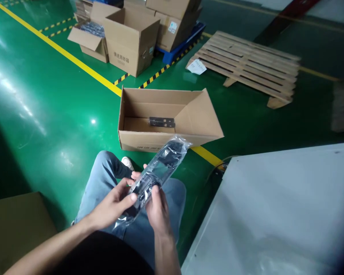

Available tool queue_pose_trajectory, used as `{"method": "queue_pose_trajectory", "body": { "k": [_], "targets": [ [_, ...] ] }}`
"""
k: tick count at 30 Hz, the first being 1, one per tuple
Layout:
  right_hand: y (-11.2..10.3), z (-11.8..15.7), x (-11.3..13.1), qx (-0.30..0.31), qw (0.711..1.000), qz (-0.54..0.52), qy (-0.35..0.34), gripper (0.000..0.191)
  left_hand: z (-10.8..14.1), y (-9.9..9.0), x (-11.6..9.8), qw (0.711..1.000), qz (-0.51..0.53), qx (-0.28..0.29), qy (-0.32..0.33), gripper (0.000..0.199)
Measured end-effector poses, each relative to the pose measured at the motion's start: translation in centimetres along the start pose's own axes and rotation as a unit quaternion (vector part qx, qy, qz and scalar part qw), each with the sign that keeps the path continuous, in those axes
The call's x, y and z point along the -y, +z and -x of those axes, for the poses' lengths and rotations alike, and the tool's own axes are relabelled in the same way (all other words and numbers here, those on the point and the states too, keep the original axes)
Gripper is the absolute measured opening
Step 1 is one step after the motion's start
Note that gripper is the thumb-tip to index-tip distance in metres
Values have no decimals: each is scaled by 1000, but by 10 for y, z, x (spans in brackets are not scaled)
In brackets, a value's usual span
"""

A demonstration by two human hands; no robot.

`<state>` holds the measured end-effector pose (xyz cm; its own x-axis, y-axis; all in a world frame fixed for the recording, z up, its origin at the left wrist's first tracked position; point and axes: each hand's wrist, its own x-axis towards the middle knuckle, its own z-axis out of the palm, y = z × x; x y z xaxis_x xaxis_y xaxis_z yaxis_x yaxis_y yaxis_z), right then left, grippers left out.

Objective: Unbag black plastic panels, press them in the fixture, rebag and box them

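Observation:
A long black plastic part (pixel 157 173) in a clear plastic bag lies across both my hands, tilted up to the right above my lap. My left hand (pixel 114 202) grips its lower left side, thumb on top. On the lower right side my right hand (pixel 158 208) holds it, thumb pressed on the bag and fingers mostly hidden beneath. Just beyond the bag's far end stands an open cardboard box (pixel 160 97) on the floor. Inside that box lie dark flat parts (pixel 162 122), seemingly bagged too.
Farther off are an open carton (pixel 123 42), a smaller box of bagged parts (pixel 91 47) and a blue pallet (pixel 169 57) under cartons. A wooden pallet (pixel 246 63) lies at the back right. A pale grey panel (pixel 281 214) fills the lower right.

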<state>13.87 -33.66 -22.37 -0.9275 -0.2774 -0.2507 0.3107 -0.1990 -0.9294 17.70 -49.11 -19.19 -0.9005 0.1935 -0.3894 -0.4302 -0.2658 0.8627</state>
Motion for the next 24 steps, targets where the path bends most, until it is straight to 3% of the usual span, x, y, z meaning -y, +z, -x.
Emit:
{"method": "queue_pose_trajectory", "body": {
  "k": [2,4,8,11,14,18,21,24],
  "targets": [
    [1,5,1,38,999,15,21,65,0,0,-2,997,39,42,-53,62],
    [1,8,0,47,998,28,42,66,1,2,-2,995,51,45,-77,65],
    [-2,15,-5,-22,995,88,34,65,7,7,2,999,18,-11,-36,60],
    [-4,19,-6,-53,987,151,0,62,12,6,3,999,-49,-23,6,55],
    [-3,19,1,-118,973,191,-57,55,18,0,3,988,-144,-38,40,51],
    [0,11,28,-223,957,121,-143,46,28,-10,8,962,-263,-60,42,47],
    [1,5,51,-324,921,121,-180,40,35,-15,14,946,-319,-42,42,41],
    [0,2,60,-373,898,130,-195,33,38,-14,17,940,-336,-28,50,35]
  ]
}}
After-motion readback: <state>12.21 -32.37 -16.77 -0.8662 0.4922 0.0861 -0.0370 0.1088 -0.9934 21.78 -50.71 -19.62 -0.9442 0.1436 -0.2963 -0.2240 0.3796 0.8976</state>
